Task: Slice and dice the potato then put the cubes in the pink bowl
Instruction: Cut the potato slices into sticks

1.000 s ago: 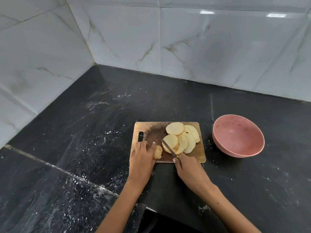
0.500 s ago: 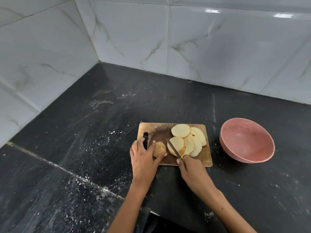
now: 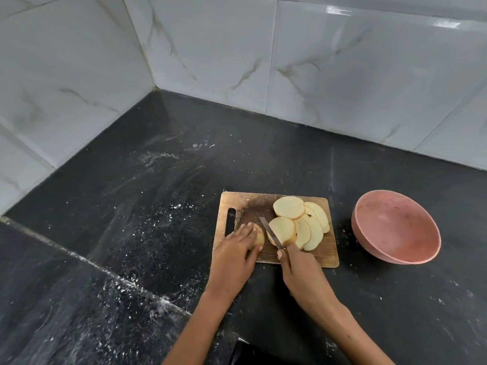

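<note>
on a wooden cutting board (image 3: 326,255), the left hand (image 3: 235,255) holds a potato end (image 3: 259,235); the right hand (image 3: 303,272) grips a knife (image 3: 270,234) beside overlapping slices (image 3: 300,223); a pink bowl (image 3: 395,230) sits right of the board.

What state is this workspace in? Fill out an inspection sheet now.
Surface: black counter, dusted with white specks.
Job's things: board carries potato slices and a potato end; pink bowl right of it holds no cubes.
Clutter: nothing seen.
Grips: left hand holds the potato end; right hand holds the knife, blade between end and slices.
Cables: nothing seen.
Surroundings: marbled wall tiles.
</note>
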`<state>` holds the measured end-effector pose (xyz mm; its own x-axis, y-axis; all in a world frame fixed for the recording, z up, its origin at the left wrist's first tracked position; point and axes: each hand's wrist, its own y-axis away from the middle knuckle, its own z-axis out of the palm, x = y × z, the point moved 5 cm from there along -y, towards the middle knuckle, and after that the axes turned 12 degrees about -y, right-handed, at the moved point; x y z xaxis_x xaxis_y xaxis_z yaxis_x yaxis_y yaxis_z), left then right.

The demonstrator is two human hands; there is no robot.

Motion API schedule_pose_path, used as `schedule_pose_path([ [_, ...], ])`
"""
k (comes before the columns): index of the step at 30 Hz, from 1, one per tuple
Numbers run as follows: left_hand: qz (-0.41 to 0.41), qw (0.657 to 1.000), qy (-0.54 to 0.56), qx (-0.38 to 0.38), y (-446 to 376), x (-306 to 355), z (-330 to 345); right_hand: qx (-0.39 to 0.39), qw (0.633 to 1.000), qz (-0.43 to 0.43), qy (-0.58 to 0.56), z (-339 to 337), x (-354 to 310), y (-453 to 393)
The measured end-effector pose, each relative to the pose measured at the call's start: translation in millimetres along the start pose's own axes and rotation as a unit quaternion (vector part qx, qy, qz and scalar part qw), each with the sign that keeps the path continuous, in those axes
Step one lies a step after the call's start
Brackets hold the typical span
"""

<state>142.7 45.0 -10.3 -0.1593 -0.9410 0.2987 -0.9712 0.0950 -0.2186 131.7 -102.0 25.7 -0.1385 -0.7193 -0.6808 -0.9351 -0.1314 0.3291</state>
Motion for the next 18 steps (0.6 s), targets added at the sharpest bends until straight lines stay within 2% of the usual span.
schedule_pose_path([
  [8,-0.023,0.992,-0.112,0.056,3.7,13.8,-0.6,0.003,0.998,-0.016,0.061,5.4,-4.6,-3.1],
  [13,-0.088,0.991,-0.084,0.059,3.1,9.7,-0.2,0.001,0.998,-0.005,0.069,4.7,-5.6,-3.7],
  [18,-0.086,0.993,-0.061,0.043,3.9,4.6,-1.1,-0.009,0.997,-0.008,0.08,7.0,-10.7,-8.6],
])
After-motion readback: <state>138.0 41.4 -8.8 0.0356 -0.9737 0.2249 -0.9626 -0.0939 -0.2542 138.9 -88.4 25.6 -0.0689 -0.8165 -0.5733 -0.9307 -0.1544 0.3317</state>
